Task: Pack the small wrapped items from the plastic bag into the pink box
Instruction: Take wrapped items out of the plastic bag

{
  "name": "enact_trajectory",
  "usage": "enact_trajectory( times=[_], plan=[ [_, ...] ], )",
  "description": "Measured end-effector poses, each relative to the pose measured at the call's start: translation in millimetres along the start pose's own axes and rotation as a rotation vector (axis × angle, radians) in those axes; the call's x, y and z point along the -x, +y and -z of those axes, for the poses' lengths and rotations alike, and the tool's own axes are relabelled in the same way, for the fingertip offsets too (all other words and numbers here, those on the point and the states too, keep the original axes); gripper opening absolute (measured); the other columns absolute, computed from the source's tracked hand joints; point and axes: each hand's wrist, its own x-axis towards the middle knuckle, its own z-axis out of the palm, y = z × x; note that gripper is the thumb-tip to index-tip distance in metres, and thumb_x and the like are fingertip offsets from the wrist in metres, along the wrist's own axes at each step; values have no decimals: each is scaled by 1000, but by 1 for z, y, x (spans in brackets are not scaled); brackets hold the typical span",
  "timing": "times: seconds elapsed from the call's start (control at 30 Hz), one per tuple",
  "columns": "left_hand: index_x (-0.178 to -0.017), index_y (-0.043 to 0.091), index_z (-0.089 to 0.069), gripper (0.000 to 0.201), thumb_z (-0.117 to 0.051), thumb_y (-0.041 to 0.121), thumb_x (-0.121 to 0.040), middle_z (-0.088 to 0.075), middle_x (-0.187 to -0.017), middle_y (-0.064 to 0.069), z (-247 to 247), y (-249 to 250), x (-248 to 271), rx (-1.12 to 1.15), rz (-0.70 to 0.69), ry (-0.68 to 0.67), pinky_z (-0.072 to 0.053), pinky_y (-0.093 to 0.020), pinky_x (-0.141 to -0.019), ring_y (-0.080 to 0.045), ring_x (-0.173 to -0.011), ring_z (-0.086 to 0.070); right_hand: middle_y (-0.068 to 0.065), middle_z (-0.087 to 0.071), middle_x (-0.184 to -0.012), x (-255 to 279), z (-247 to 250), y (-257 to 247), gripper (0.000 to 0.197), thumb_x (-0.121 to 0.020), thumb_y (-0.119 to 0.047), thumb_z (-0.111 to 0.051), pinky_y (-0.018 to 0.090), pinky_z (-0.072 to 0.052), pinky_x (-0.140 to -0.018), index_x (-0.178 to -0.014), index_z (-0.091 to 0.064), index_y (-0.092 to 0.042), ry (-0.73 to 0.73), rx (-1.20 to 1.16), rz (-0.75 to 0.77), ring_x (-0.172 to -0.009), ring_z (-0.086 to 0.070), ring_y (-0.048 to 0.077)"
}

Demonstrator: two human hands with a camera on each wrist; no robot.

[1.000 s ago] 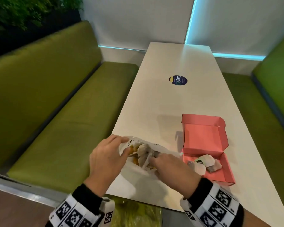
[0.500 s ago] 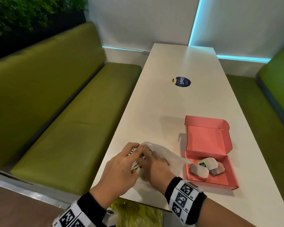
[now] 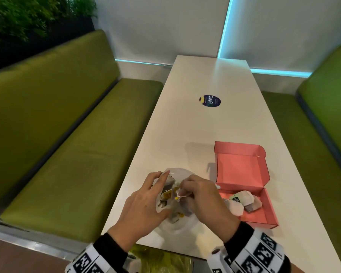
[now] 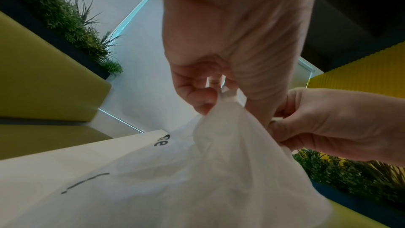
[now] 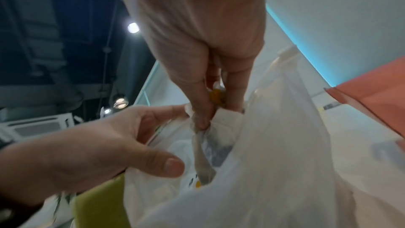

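Observation:
A clear plastic bag lies at the near end of the white table, with several small wrapped items inside. My left hand pinches the bag's rim and holds its mouth up. My right hand is in that mouth and pinches a wrapped item with a yellow tag between thumb and fingers. The pink box stands open to the right, lid upright. Three wrapped items lie in its tray. The box's corner shows in the right wrist view.
The long white table carries a round dark sticker farther away. Green benches run along both sides, the right bench close to the box. A yellow-green bag sits below the table's near edge.
My right hand dug into the bag toward the left, then came back up pinching a wrapped item. My left hand stayed on the bag's rim. The box's contents are unchanged.

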Motion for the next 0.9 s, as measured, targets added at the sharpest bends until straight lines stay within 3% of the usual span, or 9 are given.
enact_trajectory(
  times=[0.07, 0.17, 0.27, 0.4, 0.5, 0.6, 0.73, 0.83, 0.9],
  plan=[
    [-146, 41, -3, 97, -68, 54, -74, -14, -139, 25, 0, 2, -2, 5, -4, -18, -33, -14, -65, -11, -74, -42, 6, -68, -80, 0, 5, 4, 10, -64, 2, -69, 8, -40, -63, -69, -72, -6, 84, -95, -41, -71, -58, 7],
    [-146, 40, -3, 105, -73, 54, -69, -13, -140, 24, -1, 1, -4, 25, 8, -24, -40, -18, -70, -9, -77, -44, -4, -67, -75, 2, 13, 6, 15, -63, 4, -78, 4, -39, -64, -66, -72, -10, 195, -252, -118, -73, -58, -2],
    [-147, 36, -2, 106, -73, 50, -70, -13, -143, 19, -4, 0, -7, 9, 19, -18, -44, -22, -73, -14, -82, -56, -8, -71, -76, 5, 23, 5, 31, -65, 7, -77, 12, -47, -64, -58, -67, -21, 241, -489, -191, -70, -63, 0],
    [-148, 30, -3, 107, -76, 42, -71, -14, -145, 13, -9, -3, -18, 46, 87, 25, -46, -26, -74, -22, -88, -61, -6, -73, -73, 1, 34, 5, 26, -72, 14, -67, 21, -53, -55, -61, -65, -9, 315, -863, -287, -64, -66, 7],
    [-149, 24, -8, 104, -77, 34, -72, -22, -143, 7, -8, -9, -27, 105, 161, 154, -47, -33, -75, -26, -92, -61, -5, -72, -69, -3, 38, 3, 25, -74, 16, -61, 22, -55, -55, -63, -62, -6, 417, -1078, -344, -59, -65, 10],
    [-149, 18, -17, 98, -78, 27, -73, -29, -140, -1, -2, -12, -34, 151, 199, 299, -46, -35, -76, -27, -101, -57, -2, -69, -61, -4, 44, 1, 34, -74, 14, -57, 19, -53, -51, -55, -67, -12, 468, -1235, -373, -52, -64, 9],
    [-147, 12, -22, 94, -78, 18, -72, -33, -139, -5, 3, -20, -45, 148, 178, 435, -46, -35, -75, -25, -105, -55, -1, -69, -59, -1, 56, 1, 27, -69, 7, -60, 18, -52, -48, -51, -67, -12, 515, -1264, -333, -50, -64, 9],
    [-147, 14, -21, 90, -75, 17, -75, -31, -140, -5, -7, -22, -53, 98, 119, 366, -47, -36, -72, -30, -97, -60, -2, -69, -58, 2, 62, 2, 25, -66, 5, -61, 17, -52, -49, -50, -67, -13, 530, -1255, -314, -51, -64, 8],
    [-149, 15, -17, 86, -69, 17, -80, -27, -145, -7, -22, -22, -55, 78, 63, 257, -47, -38, -76, -32, -102, -59, -1, -69, -59, 4, 64, 2, 20, -63, 3, -64, 18, -52, -49, -51, -66, -12, 536, -1254, -311, -51, -64, 9]
  ],
)
